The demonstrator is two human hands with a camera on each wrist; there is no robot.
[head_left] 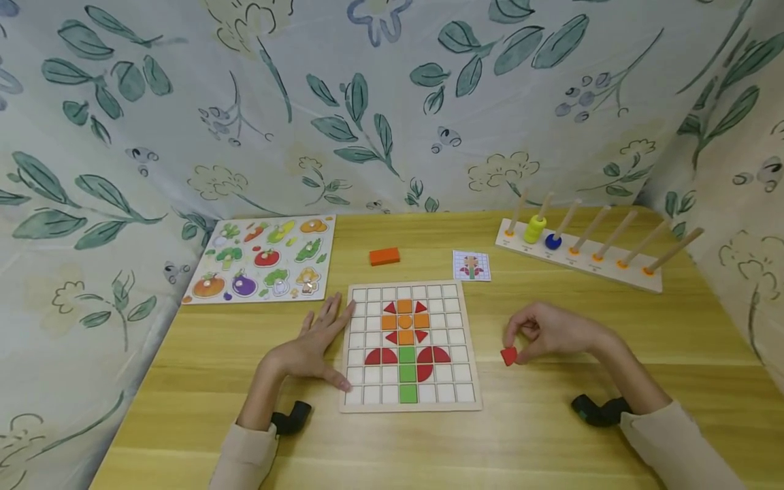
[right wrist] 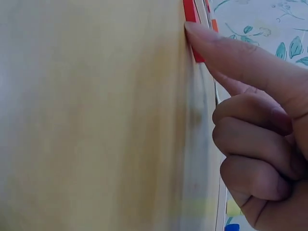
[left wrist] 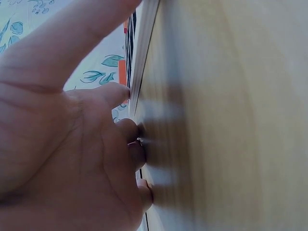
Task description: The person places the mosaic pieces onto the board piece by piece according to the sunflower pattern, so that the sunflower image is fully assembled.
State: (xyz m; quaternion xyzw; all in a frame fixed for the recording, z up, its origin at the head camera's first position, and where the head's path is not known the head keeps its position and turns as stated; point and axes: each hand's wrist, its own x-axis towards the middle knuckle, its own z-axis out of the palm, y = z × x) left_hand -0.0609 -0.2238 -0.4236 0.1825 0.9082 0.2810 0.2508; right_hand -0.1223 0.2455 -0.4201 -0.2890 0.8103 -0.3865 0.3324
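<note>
A square wooden grid board (head_left: 453, 403) lies on the table, with a flower pattern of pieces set in its cells. Orange squares (head_left: 404, 306) surround an orange circle (head_left: 405, 322), with small red triangles (head_left: 421, 307) at the corners. Below run green squares (head_left: 407, 373) as a stem, flanked by red quarter-circle pieces (head_left: 425, 371). My left hand (head_left: 309, 347) has its fingers spread, thumb and fingertips at the board's left edge. Right of the board, my right hand (head_left: 554, 333) pinches a red quarter-circle piece (head_left: 509, 356) between thumb and index finger, close above the table.
A small pattern card (head_left: 480, 265) and an orange block (head_left: 384, 256) lie behind the board. A vegetable puzzle board (head_left: 315, 258) is at the back left. At the back right stands a peg rack (head_left: 631, 275) with upright rods and a few yellow and blue beads.
</note>
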